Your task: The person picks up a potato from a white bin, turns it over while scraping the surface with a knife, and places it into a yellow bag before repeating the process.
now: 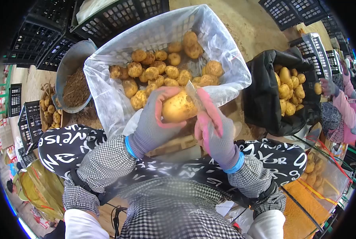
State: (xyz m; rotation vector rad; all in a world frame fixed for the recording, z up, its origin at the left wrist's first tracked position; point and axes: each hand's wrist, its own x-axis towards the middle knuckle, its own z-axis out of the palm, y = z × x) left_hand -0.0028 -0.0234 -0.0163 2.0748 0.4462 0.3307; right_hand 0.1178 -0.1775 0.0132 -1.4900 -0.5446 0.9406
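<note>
**Potato (179, 108) held against a flat blade (195, 96)**

The gloved left hand (153, 115) cups the potato, thumb and fingers curled about its sides; the gloved right hand (216, 133) pinches the blade, which meets the potato's right side. The potato lies between the hands, near the close edge of a crate with a white plastic liner (233, 81). It is probably firm, fairly weighty for one palm and prone to skin scuffs; a broad hold around its left flank, clear of the blade, suits it.
</note>
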